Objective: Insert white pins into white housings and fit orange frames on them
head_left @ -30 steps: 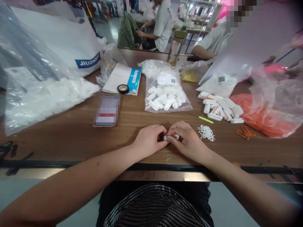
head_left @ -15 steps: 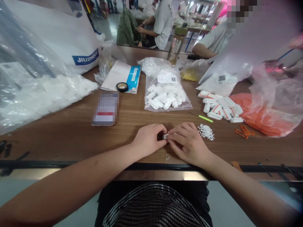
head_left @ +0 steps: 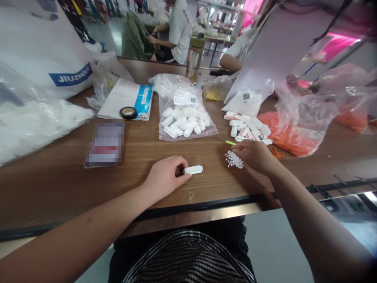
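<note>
Between the thumb and fingers of my left hand (head_left: 166, 177) is a white plastic connector housing (head_left: 194, 169). A row of small slots shows along its upper face, and its free end points right. My right hand (head_left: 253, 155) has its fingers closed at the back end of a thin tool with a bright green handle (head_left: 230, 143). That tool's narrow shaft points left over the table. Just below the tool lies a small heap of tiny white pieces (head_left: 234, 159), close under my right fingers.
Behind stands a clear bag of white housings (head_left: 185, 122). White housings with orange strips (head_left: 249, 127) are piled beside a bag of orange parts (head_left: 297, 129). Orange clips (head_left: 277, 152) lie nearby. A phone (head_left: 104, 143), black tape roll (head_left: 128, 113) and notebook (head_left: 118, 98) sit left. Another person (head_left: 178, 33) works beyond.
My right hand has left the white housing and moved right to the green-handled tool. My left hand still holds the housing, now in plain sight. The view has turned right.
</note>
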Tool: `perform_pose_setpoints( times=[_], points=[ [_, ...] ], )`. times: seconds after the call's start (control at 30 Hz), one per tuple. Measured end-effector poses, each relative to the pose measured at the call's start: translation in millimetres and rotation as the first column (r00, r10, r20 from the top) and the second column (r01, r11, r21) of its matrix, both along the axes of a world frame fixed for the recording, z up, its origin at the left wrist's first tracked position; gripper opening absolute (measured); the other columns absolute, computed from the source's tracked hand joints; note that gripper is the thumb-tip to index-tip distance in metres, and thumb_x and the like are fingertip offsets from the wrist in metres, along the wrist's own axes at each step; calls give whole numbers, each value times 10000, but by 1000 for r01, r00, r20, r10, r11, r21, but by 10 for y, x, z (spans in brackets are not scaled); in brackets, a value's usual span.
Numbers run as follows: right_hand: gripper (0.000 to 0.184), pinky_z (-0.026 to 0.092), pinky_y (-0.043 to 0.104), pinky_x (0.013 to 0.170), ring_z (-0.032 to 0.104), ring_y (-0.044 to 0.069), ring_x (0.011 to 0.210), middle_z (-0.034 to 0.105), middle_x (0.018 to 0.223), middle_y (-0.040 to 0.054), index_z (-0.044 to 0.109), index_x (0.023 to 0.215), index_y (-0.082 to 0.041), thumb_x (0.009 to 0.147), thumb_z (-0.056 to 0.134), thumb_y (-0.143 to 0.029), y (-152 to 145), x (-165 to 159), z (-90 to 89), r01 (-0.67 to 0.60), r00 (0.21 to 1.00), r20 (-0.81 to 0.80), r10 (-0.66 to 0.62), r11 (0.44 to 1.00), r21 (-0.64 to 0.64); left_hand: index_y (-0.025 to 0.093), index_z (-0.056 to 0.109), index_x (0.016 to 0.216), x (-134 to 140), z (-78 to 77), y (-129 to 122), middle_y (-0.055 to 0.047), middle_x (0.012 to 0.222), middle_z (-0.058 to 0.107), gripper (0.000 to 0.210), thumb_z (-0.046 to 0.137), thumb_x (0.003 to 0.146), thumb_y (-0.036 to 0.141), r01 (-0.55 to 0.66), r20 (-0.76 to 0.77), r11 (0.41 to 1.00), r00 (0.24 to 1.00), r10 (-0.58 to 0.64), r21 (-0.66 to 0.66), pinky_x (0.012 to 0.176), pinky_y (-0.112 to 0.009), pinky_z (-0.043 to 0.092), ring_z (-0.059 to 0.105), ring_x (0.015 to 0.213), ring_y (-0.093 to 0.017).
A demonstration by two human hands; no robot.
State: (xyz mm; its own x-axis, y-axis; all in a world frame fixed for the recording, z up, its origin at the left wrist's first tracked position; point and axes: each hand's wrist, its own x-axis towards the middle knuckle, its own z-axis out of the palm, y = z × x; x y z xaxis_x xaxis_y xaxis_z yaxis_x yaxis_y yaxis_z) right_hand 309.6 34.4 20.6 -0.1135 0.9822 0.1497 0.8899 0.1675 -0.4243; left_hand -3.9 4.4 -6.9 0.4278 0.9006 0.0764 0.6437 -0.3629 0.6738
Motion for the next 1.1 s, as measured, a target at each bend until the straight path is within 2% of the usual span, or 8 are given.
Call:
perform_pose_setpoints(
  times=[0.07,0.13,0.37,0.5,0.67,0.93,1.03,1.1],
  points=[
    [175,474,317,637,652,193,673,739,749,31,783,825,-211,793,637,-304,51,225,-20,17,1000,12,-16,993,-114,225,632,836,2,2,4,32,673,540,129,681,806,340,0,-5,1000,1000,0,-2,636,-292,359,506,652,-149],
    [193,470,304,623,649,184,673,742,752,21,787,861,-221,797,632,-315,51,334,-56,6,1000,-11,-8,985,-172,225,632,839,1,-1,6,34,671,537,134,684,802,343,0,-4,1000,1000,0,1,635,-292,356,506,653,-148],
    [218,489,306,703,666,194,775,749,847,32,761,826,-205,793,633,-379,-15,485,-123,-1,996,-89,-14,985,-174,228,635,845,-9,-1,5,34,667,538,142,682,806,356,0,-22,1000,1000,0,0,617,-284,347,498,635,-144],
    [275,481,316,657,654,195,718,743,786,42,761,848,-195,786,627,-428,-14,606,-106,38,990,-127,-66,976,-215,230,638,852,-8,0,9,35,669,539,142,687,806,355,-6,-38,1000,999,6,-13,606,-283,342,495,626,-142],
    [245,484,327,689,664,200,759,759,862,43,768,857,-216,764,644,-406,2,599,-117,69,992,-96,-87,982,-179,230,637,852,-6,-4,14,38,666,534,142,694,803,350,-8,-40,1000,999,7,-10,602,-283,342,490,619,-138],
    [190,425,269,545,611,153,585,689,615,16,687,626,-198,721,658,-360,17,468,-92,177,984,70,-166,967,-185,225,636,856,-13,-18,7,39,657,537,149,692,802,352,-2,-31,1000,1000,2,4,606,-279,343,490,617,-137],
    [235,399,265,518,581,146,536,648,544,10,647,564,-190,734,630,-351,26,496,-57,204,977,106,-183,948,-245,226,636,852,-17,-24,14,39,659,537,144,692,802,349,4,-24,1000,1000,-4,11,610,-280,345,490,619,-137],
    [250,413,267,530,590,147,544,666,568,16,670,596,-186,761,610,-363,30,535,-45,176,984,50,-168,940,-294,229,636,852,-16,-25,16,39,661,537,143,692,801,350,3,-25,1000,1000,-2,10,610,-281,347,491,619,-137]
  ],
)
